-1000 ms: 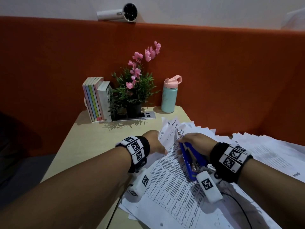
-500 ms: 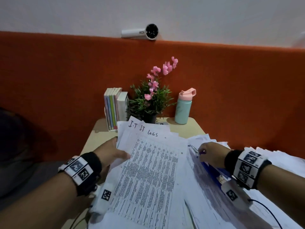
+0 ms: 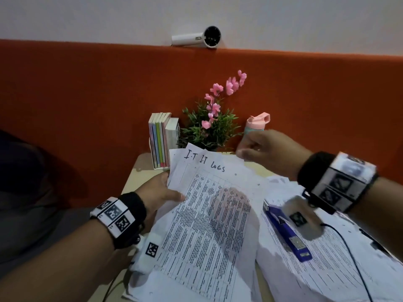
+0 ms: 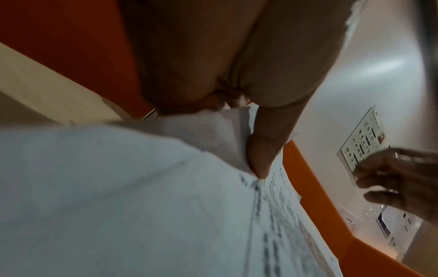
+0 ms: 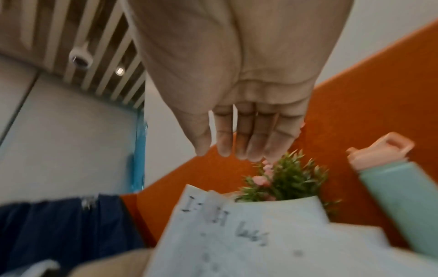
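A sheaf of printed papers, headed in handwriting "I.T I.T Logs", is held up at a slant above the near left part of the desk. Its left edge is gripped by the left hand. In the left wrist view the thumb is seen pressed onto the top sheet while the sheaf is pinched from beneath by the other fingers, which are hidden. The hand is thus clamped on the papers.

The right hand is raised just beside the sheaf's top right corner. Whether the corner is touched cannot be told from the head view. In the right wrist view the fingers are shown straight and close together, nothing is held in them, and the sheaf is seen below them.

To the right of the sheaf a pile of loose sheets is spread over the desk, and a blue stapler is laid on top of it. At the far edge of the desk a row of books is stood upright. A potted plant with pink flowers is placed beside the books. A green bottle with a pink lid is partly hidden behind the right hand. The desk is backed by an orange partition.
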A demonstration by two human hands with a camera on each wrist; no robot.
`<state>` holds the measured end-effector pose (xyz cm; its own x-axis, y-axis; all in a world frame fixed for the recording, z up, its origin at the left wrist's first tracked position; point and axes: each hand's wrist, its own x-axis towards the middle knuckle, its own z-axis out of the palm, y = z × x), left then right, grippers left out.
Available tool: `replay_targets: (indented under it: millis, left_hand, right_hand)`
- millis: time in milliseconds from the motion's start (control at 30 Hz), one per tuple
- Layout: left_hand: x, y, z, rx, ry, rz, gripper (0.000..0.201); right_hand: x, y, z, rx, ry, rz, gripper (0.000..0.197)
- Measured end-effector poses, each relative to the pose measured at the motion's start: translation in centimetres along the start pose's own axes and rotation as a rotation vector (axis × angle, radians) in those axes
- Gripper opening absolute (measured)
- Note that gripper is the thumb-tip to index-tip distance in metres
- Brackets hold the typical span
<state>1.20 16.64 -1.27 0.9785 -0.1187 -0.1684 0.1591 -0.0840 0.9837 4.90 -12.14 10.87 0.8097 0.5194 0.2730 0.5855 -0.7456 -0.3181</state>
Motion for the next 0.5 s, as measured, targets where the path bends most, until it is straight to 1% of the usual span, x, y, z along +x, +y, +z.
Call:
replay_targets:
  millis: [33, 67, 133, 200, 267, 333, 367, 433, 500]
  left_hand:
    - [-0.1, 0.3, 0.4, -0.005, 0.002, 0.007, 0.056]
    - [-0.2, 0.7, 0.9, -0.011, 0.001, 0.018, 0.056]
    - [-0.6, 1.2, 1.7, -0.021, -0.003, 0.029, 0.057]
    - [-0.9, 1.5, 2.2, -0.023, -0.010, 0.028, 0.059]
    - [-1.3, 1.7, 2.6, -0.011, -0.015, 0.025, 0.062]
    - [-1.6, 1.9, 2.9, -0.004, -0.039, 0.025, 0.062]
    - [-1.7, 2.0, 3.0, -0.006, -0.050, 0.020, 0.062]
    - [-1.8, 2.2, 3.1, -0.002, -0.071, 0.025, 0.064]
    - [-1.9, 2.4, 3.4, 0.025, -0.052, 0.050, 0.056]
  right_hand:
    - [1.0, -1.1, 0.2, 0.045, -0.047, -0.009, 0.021]
    - [1.9, -1.8, 0.8, 0.042, -0.090, -0.011, 0.024]
    - [3.3, -1.9, 2.9, -0.040, -0.118, -0.003, 0.035]
    - [3.9, -1.3, 5.0, -0.065, -0.058, 0.012, 0.036]
    - [4.1, -0.7, 6.1, -0.022, 0.050, 0.015, 0.028]
    - [4.0, -0.2, 6.5, 0.072, 0.130, 0.027, 0.015]
    - [3.8, 0.0, 6.5, 0.116, 0.149, 0.027, 0.010]
    - [3.4, 0.3, 6.5, 0.186, 0.166, 0.019, 0.010]
    - [3.3, 0.4, 6.3, 0.213, 0.175, 0.010, 0.012]
